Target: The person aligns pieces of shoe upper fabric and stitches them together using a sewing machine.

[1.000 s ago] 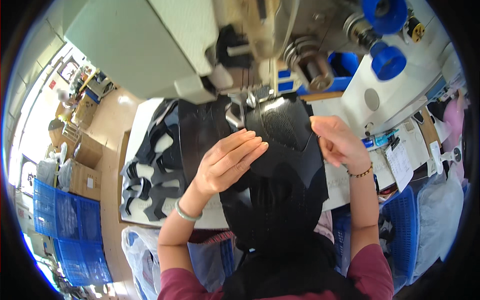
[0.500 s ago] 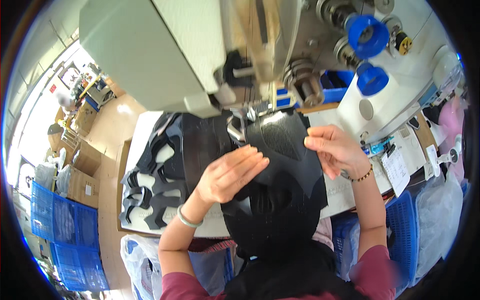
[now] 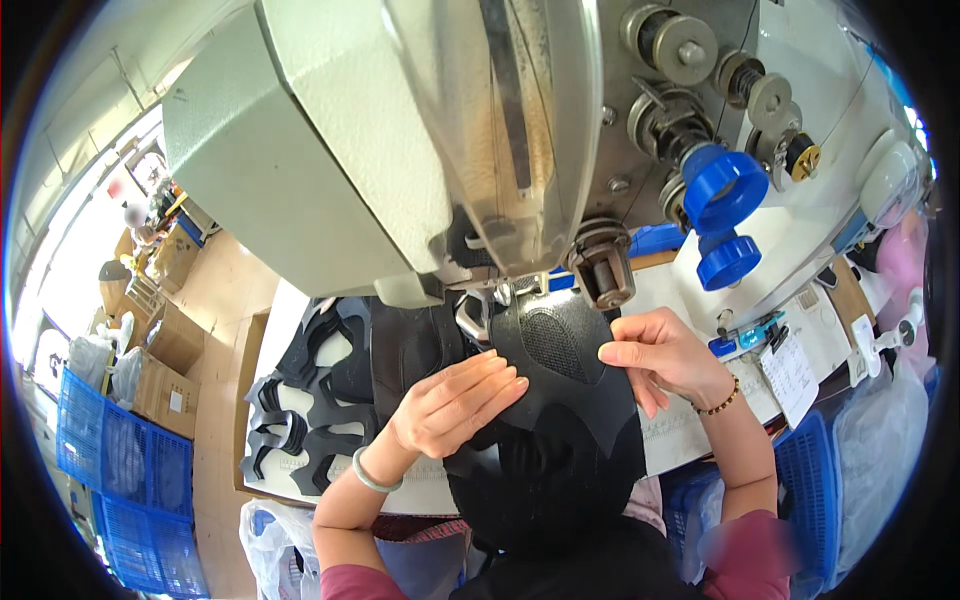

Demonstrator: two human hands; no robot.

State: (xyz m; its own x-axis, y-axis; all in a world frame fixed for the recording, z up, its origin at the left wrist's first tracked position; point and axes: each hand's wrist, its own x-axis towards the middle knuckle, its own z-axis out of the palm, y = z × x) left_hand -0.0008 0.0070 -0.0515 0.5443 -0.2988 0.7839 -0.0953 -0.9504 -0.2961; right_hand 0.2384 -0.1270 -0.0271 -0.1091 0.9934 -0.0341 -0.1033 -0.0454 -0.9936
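A black sheet with a mesh panel (image 3: 585, 408), which resembles a shoe-upper piece, lies under the head of the sewing machine (image 3: 330, 140). The metal presser foot (image 3: 472, 318) rests by its far left part, with the needle hard to make out. My left hand (image 3: 455, 405) lies flat on the sheet's left side, fingers stretched and held together. At the right edge, my right hand (image 3: 665, 360) pinches the sheet, thumb on top and fingers curled beneath. Left of the work, another black piece (image 3: 405, 350) sits next to the foot.
Several cut black pieces (image 3: 340, 410) are stacked on the white table at left. Blue thread-tension knobs (image 3: 725, 188) stick out from the machine. A written paper (image 3: 788, 378) lies at right. Blue baskets (image 3: 805, 460) and plastic bags (image 3: 272, 535) stand around the table.
My view has tilted upward, so the machine, table and hands appear lower in the picture. Both hands keep nearly the same hold on the black sheet.
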